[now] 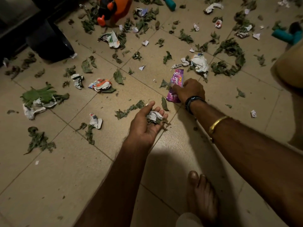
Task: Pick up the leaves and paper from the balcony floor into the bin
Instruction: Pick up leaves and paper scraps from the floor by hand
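Green leaves point(118, 77) and crumpled paper point(199, 63) are strewn all over the tiled balcony floor point(65, 185). My left hand point(146, 123) is palm up, its fingers curled round a small wad of crumpled paper and leaf bits point(154, 116). Just beyond it my right hand point(188, 90), knuckles up, pinches a purple snack wrapper point(177, 79) that lies on the floor. A dark bin point(49, 45) stands at the upper left, partly in shadow.
An orange and black plastic container point(114, 7) stands at the top centre. Teal objects point(285, 36) lie at the upper right. My bare foot point(201, 197) is on the floor at the bottom. More paper balls point(100, 85) and a large leaf point(38, 95) lie to the left.
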`<act>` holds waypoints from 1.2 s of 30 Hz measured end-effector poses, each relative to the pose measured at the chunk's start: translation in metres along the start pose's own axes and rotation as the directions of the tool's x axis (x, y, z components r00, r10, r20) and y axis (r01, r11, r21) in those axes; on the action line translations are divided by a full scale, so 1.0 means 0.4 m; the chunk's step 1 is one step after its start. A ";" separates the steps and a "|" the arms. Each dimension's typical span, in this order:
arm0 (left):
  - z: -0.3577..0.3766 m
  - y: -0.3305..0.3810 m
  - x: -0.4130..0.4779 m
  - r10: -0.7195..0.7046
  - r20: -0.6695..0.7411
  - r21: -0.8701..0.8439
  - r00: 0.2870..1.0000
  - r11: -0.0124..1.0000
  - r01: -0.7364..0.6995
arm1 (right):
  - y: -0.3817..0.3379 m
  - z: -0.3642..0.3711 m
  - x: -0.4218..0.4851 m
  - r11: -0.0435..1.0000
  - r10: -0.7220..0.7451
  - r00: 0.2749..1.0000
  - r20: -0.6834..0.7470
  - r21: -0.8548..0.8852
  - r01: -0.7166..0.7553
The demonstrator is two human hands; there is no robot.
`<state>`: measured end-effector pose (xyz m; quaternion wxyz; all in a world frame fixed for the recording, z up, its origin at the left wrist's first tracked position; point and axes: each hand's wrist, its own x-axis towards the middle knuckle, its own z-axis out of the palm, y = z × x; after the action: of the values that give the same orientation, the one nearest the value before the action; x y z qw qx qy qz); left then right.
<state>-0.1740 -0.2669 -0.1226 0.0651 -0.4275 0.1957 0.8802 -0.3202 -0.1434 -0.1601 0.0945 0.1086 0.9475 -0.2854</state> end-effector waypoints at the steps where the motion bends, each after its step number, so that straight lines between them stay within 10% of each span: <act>1: -0.003 0.005 0.004 0.003 -0.003 -0.004 1.000 1.000 -0.003 | -0.006 0.015 0.009 0.999 0.015 1.000 0.013 -0.031 -0.014; 8: -0.008 0.030 0.016 0.047 -0.003 -0.033 0.999 0.998 -0.047 | -0.006 0.014 -0.041 0.969 -0.029 0.997 0.074 0.246 0.009; 14: -0.021 0.032 0.035 0.074 0.017 -0.001 0.997 0.997 -0.074 | -0.011 -0.097 -0.215 0.661 -0.168 0.846 0.506 0.694 -0.284; 21: -0.028 -0.015 0.002 0.019 0.121 0.124 0.992 0.992 -0.034 | -0.022 -0.054 -0.278 0.941 -0.171 0.909 0.380 0.336 0.036; 27: -0.090 0.022 -0.008 0.131 -0.026 0.038 0.991 0.991 -0.130 | -0.025 -0.055 -0.247 0.897 -0.249 0.924 0.291 0.428 0.107; 30: -0.109 0.050 -0.029 0.139 -0.064 -0.043 0.988 0.989 -0.142 | -0.001 -0.024 -0.179 0.948 -0.262 0.962 0.074 0.205 0.242; 36: -0.160 0.092 -0.050 0.170 -0.081 -0.151 0.982 0.972 -0.181 | 0.019 0.082 -0.182 0.737 -0.548 0.799 0.247 -0.308 0.601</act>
<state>-0.1254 -0.3251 -0.1324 -0.0535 -0.4417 0.1646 0.8803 -0.2447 -0.1664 -0.1734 0.0867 -0.2300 0.9615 -0.1231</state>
